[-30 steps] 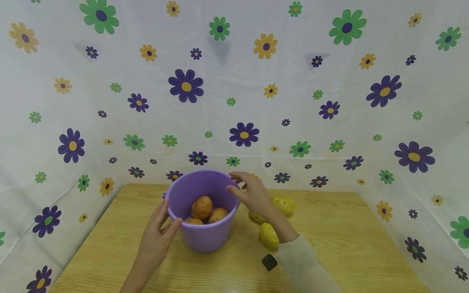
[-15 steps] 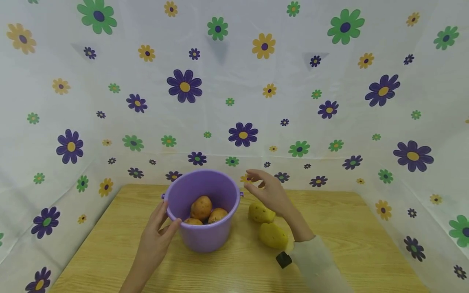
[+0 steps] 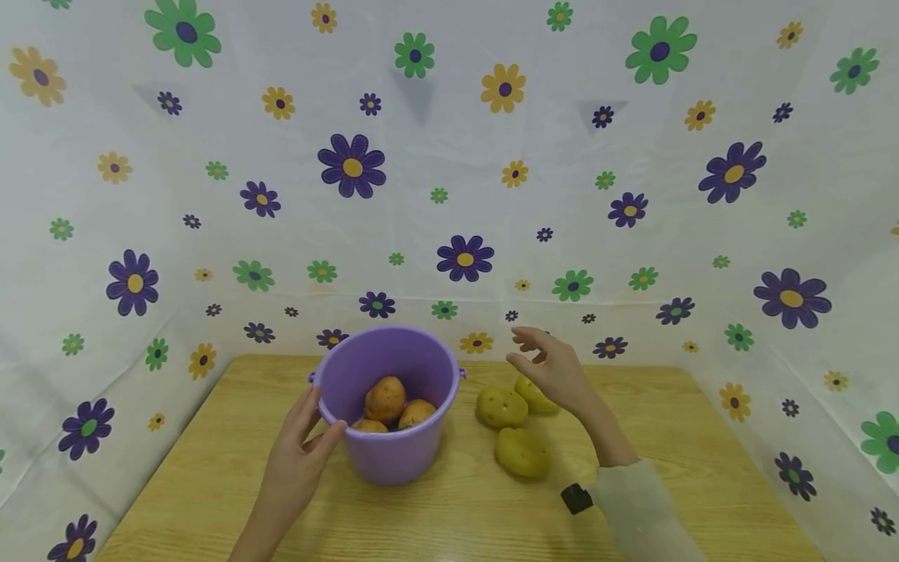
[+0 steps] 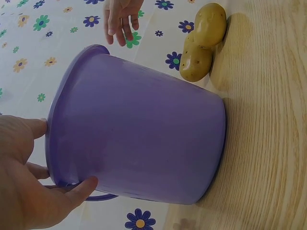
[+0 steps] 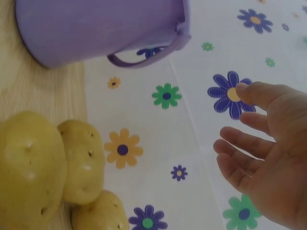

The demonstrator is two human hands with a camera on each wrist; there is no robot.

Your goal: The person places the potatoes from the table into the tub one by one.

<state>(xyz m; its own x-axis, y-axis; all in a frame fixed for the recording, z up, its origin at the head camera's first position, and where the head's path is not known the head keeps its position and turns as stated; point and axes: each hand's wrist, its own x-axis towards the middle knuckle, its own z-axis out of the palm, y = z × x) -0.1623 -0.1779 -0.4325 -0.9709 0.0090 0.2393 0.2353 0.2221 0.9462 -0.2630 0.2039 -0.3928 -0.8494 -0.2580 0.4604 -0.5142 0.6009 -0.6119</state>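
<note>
A purple bucket (image 3: 396,457) stands upright on the wooden table, with several brown potatoes (image 3: 386,399) inside. At its left rim, my left hand (image 3: 298,449) holds the bucket, the thumb on the near rim and the fingers spread along the side. My right hand (image 3: 555,375) is in the air to the right of the bucket, its fingers loosely bent and holding nothing. Below and left of that hand lie three yellow potatoes: one nearest me (image 3: 523,453), one in the middle (image 3: 502,407) and one at the back (image 3: 536,396), partly behind the hand.
A white cloth with printed flowers (image 3: 414,226) rises behind and at both sides of the table (image 3: 449,515). A small black block (image 3: 577,498) is by the right sleeve cuff. In the right wrist view, the bucket's handle (image 5: 148,60) hangs at its side.
My right hand has come away from the bucket's right rim and moved right, uncovering the yellow potatoes. My left hand and the bucket stay in place.
</note>
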